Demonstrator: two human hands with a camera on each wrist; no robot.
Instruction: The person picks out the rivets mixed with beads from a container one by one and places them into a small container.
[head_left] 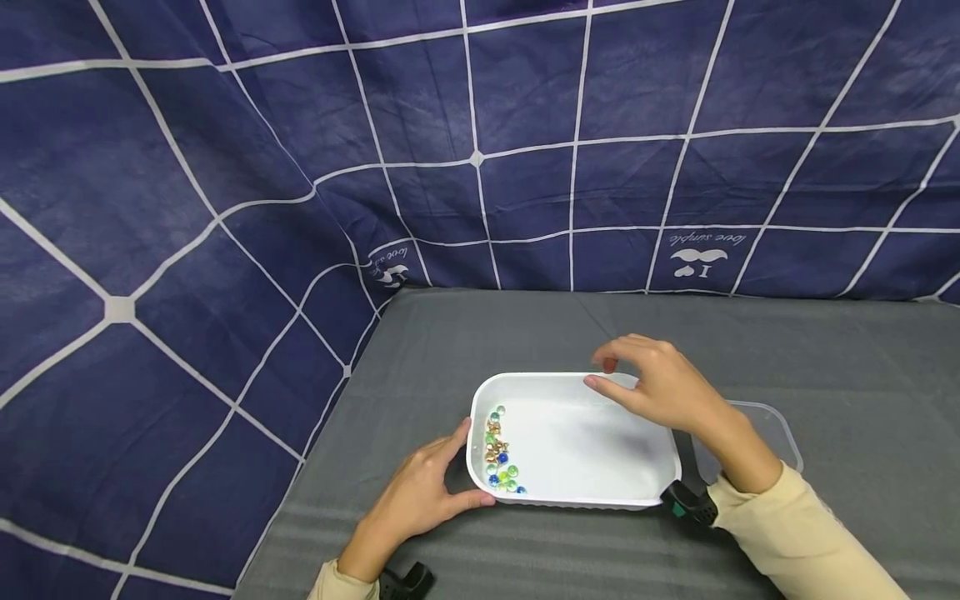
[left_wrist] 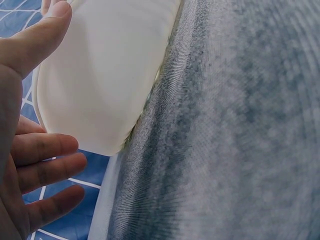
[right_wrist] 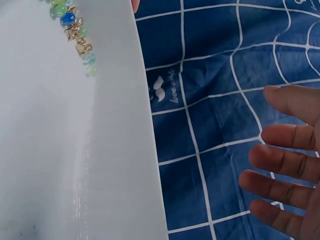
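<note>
A white rectangular tray (head_left: 585, 433) sits on the grey cloth in the head view. Glass marbles (head_left: 503, 458) in green, blue and clear, mixed with small gold-coloured pieces (head_left: 492, 450), lie along its left end. My left hand (head_left: 420, 487) holds the tray's near left corner, thumb at the front side and forefinger along the left end. In the left wrist view, the other fingers (left_wrist: 50, 167) of that hand spread beside the tray wall. My right hand (head_left: 660, 383) hovers at the tray's back right, fingers apart and loosely bent. The right wrist view shows nothing between its fingers (right_wrist: 280, 160).
A clear plastic container or lid (head_left: 768, 429) lies right of the tray, partly hidden by my right forearm. The grey cloth (head_left: 465, 333) spreads around the tray. A blue curtain (head_left: 525, 192) with white lines hangs behind and to the left.
</note>
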